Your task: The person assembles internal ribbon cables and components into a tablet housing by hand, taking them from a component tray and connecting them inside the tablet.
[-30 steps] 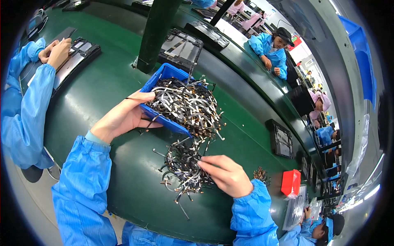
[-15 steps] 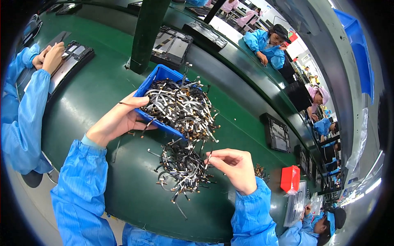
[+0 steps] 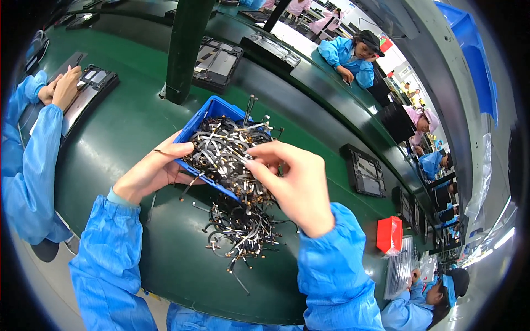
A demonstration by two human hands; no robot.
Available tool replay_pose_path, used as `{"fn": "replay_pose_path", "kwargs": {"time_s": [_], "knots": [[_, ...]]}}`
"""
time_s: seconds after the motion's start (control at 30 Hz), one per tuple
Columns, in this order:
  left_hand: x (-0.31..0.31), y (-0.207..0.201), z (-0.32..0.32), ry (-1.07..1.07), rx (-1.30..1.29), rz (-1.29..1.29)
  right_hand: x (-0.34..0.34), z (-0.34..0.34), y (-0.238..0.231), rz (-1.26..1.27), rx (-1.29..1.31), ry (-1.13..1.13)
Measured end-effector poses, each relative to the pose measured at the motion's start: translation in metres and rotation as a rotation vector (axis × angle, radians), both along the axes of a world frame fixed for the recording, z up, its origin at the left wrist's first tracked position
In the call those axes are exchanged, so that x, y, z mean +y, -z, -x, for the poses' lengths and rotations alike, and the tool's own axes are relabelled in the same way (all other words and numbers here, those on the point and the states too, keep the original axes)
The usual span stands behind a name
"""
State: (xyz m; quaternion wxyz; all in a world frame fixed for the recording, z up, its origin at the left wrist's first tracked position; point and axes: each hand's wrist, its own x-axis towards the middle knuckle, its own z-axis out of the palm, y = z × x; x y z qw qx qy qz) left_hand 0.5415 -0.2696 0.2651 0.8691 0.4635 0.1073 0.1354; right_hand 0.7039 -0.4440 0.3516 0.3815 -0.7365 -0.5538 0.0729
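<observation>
My left hand (image 3: 157, 168) grips the near left side of a blue plastic bin (image 3: 194, 122), its thumb over the rim. The bin is tilted and heaped with thin black and silver flex cables (image 3: 218, 140) that have small connectors on their ends. Over the right part of the heap is my right hand (image 3: 292, 179), its thumb and forefinger pinched on a flex cable among the others. Just which strand is hard to make out. Below the bin, a loose pile of flex cables (image 3: 237, 231) lies on the green table (image 3: 187, 259).
At the left, a co-worker's hands (image 3: 62, 88) work over a flat black device (image 3: 91, 96). Other black devices (image 3: 218, 63) lie beyond the bin, near a green post (image 3: 187, 49). A red bin (image 3: 390, 234) stands at right beside clear plastic trays (image 3: 398, 270).
My right hand has moved up and left from the loose pile to the heap in the bin. The left hand still holds the bin, which shifted slightly in view.
</observation>
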Motion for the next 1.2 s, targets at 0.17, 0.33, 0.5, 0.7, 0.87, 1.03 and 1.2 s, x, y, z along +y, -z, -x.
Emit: {"fn": "replay_pose_path", "kwargs": {"time_s": [0.17, 0.33, 0.5, 0.7, 0.87, 1.03, 1.2], "knots": [[0.001, -0.001, 0.005, 0.007, -0.019, 0.068, -0.016, -0.043, -0.02, -0.146, 0.071, 0.053], [-0.001, -0.001, 0.004, 0.018, -0.006, 0.058, -0.058, -0.079, -0.003, 0.228, 0.548, -0.202], [0.005, 0.005, 0.009, 0.016, -0.016, 0.049, -0.047, -0.059, 0.015, 0.248, 0.632, -0.181], [0.003, 0.007, 0.0, -0.082, 0.097, 0.006, -0.057, -0.031, 0.018, 0.064, 0.338, 0.058], [0.005, 0.005, 0.005, 0.141, 0.056, -0.029, -0.037, -0.025, -0.013, -0.011, -0.456, -0.072], [0.003, 0.002, 0.001, 0.19, 0.071, -0.022, -0.005, -0.034, 0.001, -0.022, -0.483, -0.44], [0.006, 0.01, 0.008, 0.125, 0.076, 0.028, -0.012, -0.037, -0.016, -0.283, -0.21, -0.236]]}}
